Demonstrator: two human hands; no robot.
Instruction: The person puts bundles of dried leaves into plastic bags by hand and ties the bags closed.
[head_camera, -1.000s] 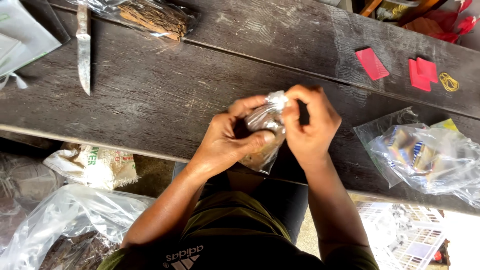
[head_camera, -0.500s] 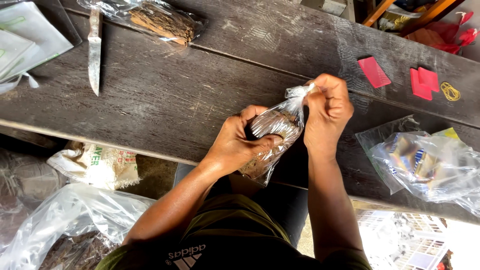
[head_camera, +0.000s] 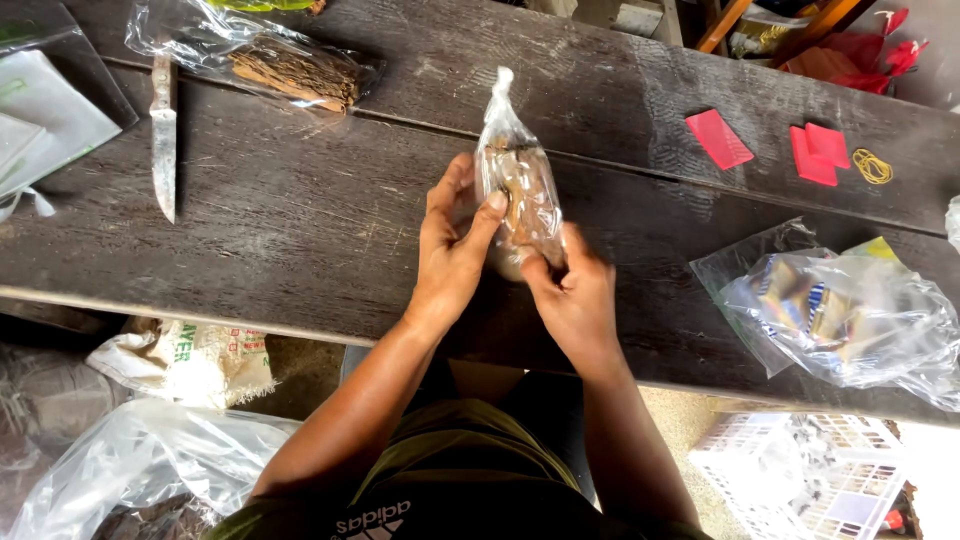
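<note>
Clear plastic bag (head_camera: 520, 195) of brown sticks, light and crinkly: left hand (head_camera: 452, 250) fingers clasp its side, right hand (head_camera: 572, 295) pinches the base. Slippery film; hold the packed middle.

A small packing spot at a rough home workshop or stall is suggested: a weathered dark plank table (head_camera: 300, 250) is laid with a knife (head_camera: 163, 135), clear plastic bags (head_camera: 840, 310), red paper slips (head_camera: 718, 138), a rubber band (head_camera: 872, 166), and sacks (head_camera: 190, 360) underneath.
</note>
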